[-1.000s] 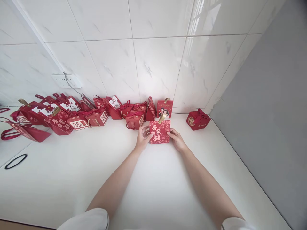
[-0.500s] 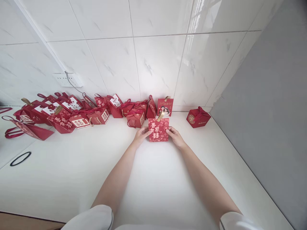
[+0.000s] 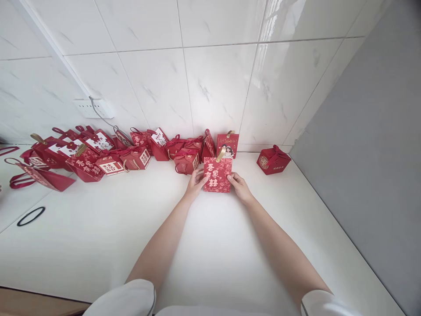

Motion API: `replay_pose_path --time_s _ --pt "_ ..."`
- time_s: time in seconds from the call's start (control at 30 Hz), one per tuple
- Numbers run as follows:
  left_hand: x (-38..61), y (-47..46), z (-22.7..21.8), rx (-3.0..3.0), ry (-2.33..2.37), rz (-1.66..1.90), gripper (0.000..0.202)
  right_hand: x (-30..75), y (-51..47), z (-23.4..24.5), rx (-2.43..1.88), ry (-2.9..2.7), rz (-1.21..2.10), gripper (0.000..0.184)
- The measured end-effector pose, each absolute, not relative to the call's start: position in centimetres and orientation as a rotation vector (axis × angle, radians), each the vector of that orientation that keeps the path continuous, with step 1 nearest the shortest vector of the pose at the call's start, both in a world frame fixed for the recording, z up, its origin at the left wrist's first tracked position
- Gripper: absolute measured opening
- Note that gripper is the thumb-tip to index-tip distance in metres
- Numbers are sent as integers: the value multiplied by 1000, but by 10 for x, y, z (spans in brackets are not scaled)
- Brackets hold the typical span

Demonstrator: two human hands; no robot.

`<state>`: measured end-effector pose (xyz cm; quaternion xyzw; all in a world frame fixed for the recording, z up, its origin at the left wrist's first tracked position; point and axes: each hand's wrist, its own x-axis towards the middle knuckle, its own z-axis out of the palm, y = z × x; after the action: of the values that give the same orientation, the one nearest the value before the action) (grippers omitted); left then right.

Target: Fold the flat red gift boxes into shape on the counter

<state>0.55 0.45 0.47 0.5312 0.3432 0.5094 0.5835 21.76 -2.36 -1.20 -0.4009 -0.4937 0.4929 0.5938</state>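
A red gift box [image 3: 217,174] with pale characters and a gold ribbon handle stands upright on the white counter [image 3: 210,245]. My left hand [image 3: 195,183] grips its left edge and my right hand [image 3: 239,186] grips its right edge, fingers curled on the sides. Right behind it stands a red box with a cartoon couple [image 3: 227,145] against the tiled wall. A small red box with a bow [image 3: 273,160] sits apart at the right.
Several red gift boxes and bags [image 3: 98,153] lie in a row along the wall to the left. A wall socket [image 3: 94,109] with a cord is above them. A black band [image 3: 30,216] lies at the far left. A grey panel [image 3: 368,153] closes the right side.
The box held between both hands has shifted slightly away from me toward the wall; my left fingers have closed more firmly on its left edge.
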Motion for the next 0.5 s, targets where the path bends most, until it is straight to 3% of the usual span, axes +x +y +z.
replay_pose_path --time_s 0.3,0.5 --pt "5 12 -6 1349 847 1143 36 205 -14 -21 -982 -990 1043 34" --pt "4 7 -1 1345 858 1195 35 206 -18 -22 -954 -990 1019 48"
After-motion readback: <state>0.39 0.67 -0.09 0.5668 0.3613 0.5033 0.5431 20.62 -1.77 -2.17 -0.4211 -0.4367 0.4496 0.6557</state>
